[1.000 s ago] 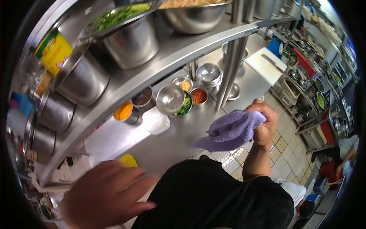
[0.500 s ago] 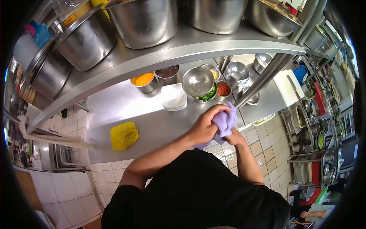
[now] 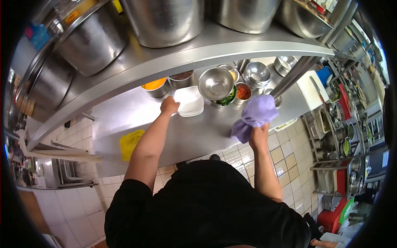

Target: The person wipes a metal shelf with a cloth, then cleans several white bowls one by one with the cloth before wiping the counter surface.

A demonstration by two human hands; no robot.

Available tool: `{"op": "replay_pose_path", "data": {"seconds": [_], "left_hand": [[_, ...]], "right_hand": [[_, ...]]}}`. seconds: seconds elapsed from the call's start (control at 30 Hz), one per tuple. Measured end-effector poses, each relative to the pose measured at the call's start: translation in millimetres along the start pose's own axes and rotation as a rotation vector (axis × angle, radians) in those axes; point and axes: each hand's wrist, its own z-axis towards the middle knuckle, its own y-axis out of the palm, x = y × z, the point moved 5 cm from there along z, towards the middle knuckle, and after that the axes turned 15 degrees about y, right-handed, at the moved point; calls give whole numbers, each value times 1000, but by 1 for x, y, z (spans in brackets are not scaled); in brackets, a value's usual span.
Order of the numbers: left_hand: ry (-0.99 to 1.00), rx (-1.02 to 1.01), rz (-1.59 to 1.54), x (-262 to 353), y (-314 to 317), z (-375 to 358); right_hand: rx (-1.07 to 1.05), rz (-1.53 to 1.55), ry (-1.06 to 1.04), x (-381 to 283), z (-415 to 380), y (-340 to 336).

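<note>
Left fingers [image 3: 169, 106]: curled in narrow at the left side of the white dishes; I cannot tell whether they pinch a rim or only rest beside it.
Right fingers [image 3: 259, 131]: holding the purple cloth from its near side, most of it bunched above my fist, a fold hanging left.
Yellow cloth [image 3: 129, 146]: crumpled on the desk [image 3: 186, 136], near left, by my left forearm; soft, probably light, easily dragged by a brush of the arm.
White dishes [image 3: 188, 100]: stacked on the desk, left of the metal bowl; smooth and stiff, perhaps breakable, likely to slip on each other. I'd take them low at the rims, so the stack lifts level.
Purple cloth [image 3: 259, 110]: in my right hand, toward the desk's near right; limp, thick, safe to squeeze. A grip round the bunched middle would gather the loose fold.
Left and far of the dishes: orange-filled pot [image 3: 155, 91] close by, tight for knuckles.
Right of the dishes: metal bowl [image 3: 216, 84] perched over the greens [image 3: 227, 99]; a knock might tip it.
Beyond, right: red-filled pot [image 3: 243, 93] near the purple cloth, then the slanting post [image 3: 294, 75].
Above, far: shelf edge [image 3: 206, 50], limiting lift.
Near side: the widest room, bare steel to the desk's edge.
</note>
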Motion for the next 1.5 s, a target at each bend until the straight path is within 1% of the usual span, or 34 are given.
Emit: {"op": "replay_pose_path", "data": {"seconds": [0.07, 0.13, 0.17, 0.2, 0.23, 0.27, 0.3, 0.33, 0.37, 0.43, 0.47, 0.53, 0.6, 0.67, 0.7, 0.73, 0.8, 0.83, 0.87, 0.9, 0.93, 1.0, 1.03, 1.07, 1.1, 1.13, 1.2, 1.23, 1.3, 1.33, 1.4, 1.43, 1.47, 1.5], "left_hand": [[-80, -84, -68, -5, 6, 0], [-90, -44, -104, -1, 0, -9], [-74, -70, -134, -3, 4, -8], [22, -10, -126, -6, 10, -7], [-24, -51, -240, -16, 20, -6], [-74, -89, -353, -22, 28, -7], [-80, -60, -461, -20, 29, -14], [-73, -66, -461, -18, 30, -22], [-108, -31, -560, -13, 26, -32], [-142, 22, -678, -12, 28, -44], [-148, 25, -673, -13, 28, -51], [-169, 28, -721, -11, 28, -61], [-162, 23, -706, -7, 21, -69], [-148, -72, -540, -6, 12, -77], [-131, -80, -467, -5, 5, -78], [-139, -74, -469, -4, -2, -76], [-128, -62, -414, -4, -16, -75], [-137, -57, -418, -4, -21, -74], [-136, -2, -484, -5, -28, -73], [-134, 53, -547, -7, -33, -74], [-142, 56, -546, -10, -36, -78], [-116, 72, -538, -14, -45, -81], [-120, 75, -533, -15, -47, -87], [-112, 134, -646, -14, -47, -97], [-104, 191, -758, -12, -47, -108], [-108, 187, -754, -4, -51, -119], [-82, 54, -1033, 27, -51, -141], [-89, 58, -1034, 33, -42, -149], [53, 222, -1026, 55, -40, -157], [82, 269, -887, 66, -45, -164], [30, 317, -886, 50, -38, -165], [21, 332, -892, 41, -38, -167], [-21, 303, -866, 31, -39, -170], [-66, 270, -842, 24, -40, -175]], "right_hand": [[37, -7, -31, 4, 3, -3], [-82, -484, -95, 18, 12, -3], [-57, -484, -87, 26, 15, -11], [-112, -757, 19, 43, 19, -15], [-173, -1028, 132, 60, 25, -20], [-263, -1141, 202, 78, 33, -26], [-237, -1217, 138, 90, 35, -30], [-214, -1294, 72, 103, 36, -32], [-209, -1293, 75, 111, 32, -27], [-31, -1481, 48, 125, 25, -14], [-39, -1478, 48, 139, 24, -12], [11, -1496, -56, 163, 26, -9], [15, -1442, -98, 164, 30, -13], [-4, -1199, 70, 167, 36, -27], [106, -1102, -33, 162, 37, -28], [96, -1104, -35, 161, 39, -30], [25, -514, 113, 152, 37, -39], [-2, -374, 186, 149, 36, -39], [-11, -378, 187, 138, 33, -34], [-67, -292, 227, 125, 26, -23], [-123, -203, 269, 111, 17, -11], [-172, -220, 295, 78, 3, 18], [-241, -231, 250, 60, -3, 38], [-308, -242, 206, 47, -9, 57], [-289, -353, 8, 34, -10, 74], [-266, -464, -190, 21, -13, 92], [-288, -742, -345, -9, -26, 134], [-296, -743, -343, -5, -25, 149], [-454, -1395, -581, 19, -31, 189], [-465, -1394, -587, 31, -33, 195], [-565, -1405, -700, 64, -46, 200], [-637, -1336, -724, 76, -52, 202], [-648, -1339, -734, 67, -57, 206], [-799, -1325, -632, 55, -68, 210]]}}
